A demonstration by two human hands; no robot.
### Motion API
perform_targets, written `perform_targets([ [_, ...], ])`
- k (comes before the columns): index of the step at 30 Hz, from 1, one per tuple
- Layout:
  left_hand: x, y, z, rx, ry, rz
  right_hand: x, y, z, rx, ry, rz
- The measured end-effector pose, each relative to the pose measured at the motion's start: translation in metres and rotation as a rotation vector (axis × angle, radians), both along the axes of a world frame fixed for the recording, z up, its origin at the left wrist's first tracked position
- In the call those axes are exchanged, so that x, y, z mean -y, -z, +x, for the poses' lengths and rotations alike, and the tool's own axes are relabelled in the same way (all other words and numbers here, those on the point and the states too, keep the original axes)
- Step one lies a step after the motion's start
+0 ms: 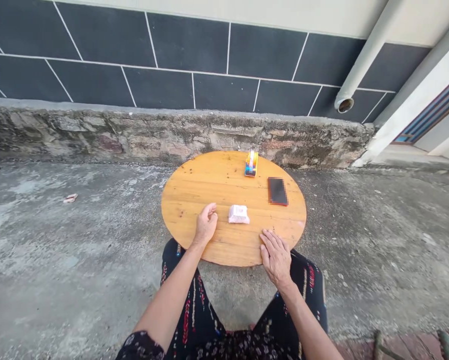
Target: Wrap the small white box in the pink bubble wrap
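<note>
A small white-and-pink wrapped packet (238,214) with faint print on top lies near the middle of the round wooden table (194,185). Just left of it, apart from it, my left hand (206,223) rests on the tabletop, fingers loosely bent and a gap showing at the thumb; nothing is visible in it. My right hand (276,255) lies palm down at the table's near right edge, fingers stretched out and holding nothing. Towards the right sits a dark phone-like slab (277,191) with a red-orange rim, its face blurred out. A yellow-and-blue tape dispenser (251,164) stands at the far edge.
Beyond the table runs a low rough stone ledge (134,137) under a dark tiled wall (157,90). A drainpipe (363,65) comes down at the right. On the concrete floor (59,250) lies a crumpled scrap (70,198). My knees are under the near edge.
</note>
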State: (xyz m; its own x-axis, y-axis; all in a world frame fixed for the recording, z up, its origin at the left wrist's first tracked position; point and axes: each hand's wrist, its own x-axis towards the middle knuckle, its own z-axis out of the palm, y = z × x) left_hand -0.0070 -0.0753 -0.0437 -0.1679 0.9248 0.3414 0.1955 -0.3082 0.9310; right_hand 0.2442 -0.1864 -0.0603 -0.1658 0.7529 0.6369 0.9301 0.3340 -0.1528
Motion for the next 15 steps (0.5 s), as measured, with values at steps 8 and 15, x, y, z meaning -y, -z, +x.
perform_targets([
  [8,0.002,-0.003,0.002,-0.114,-0.004,0.028,0.003,0.006,0.001,-0.064,-0.02,0.064],
  [15,0.003,-0.003,0.003,-0.192,-0.019,0.03,0.003,0.013,0.002,-0.152,-0.032,0.095],
])
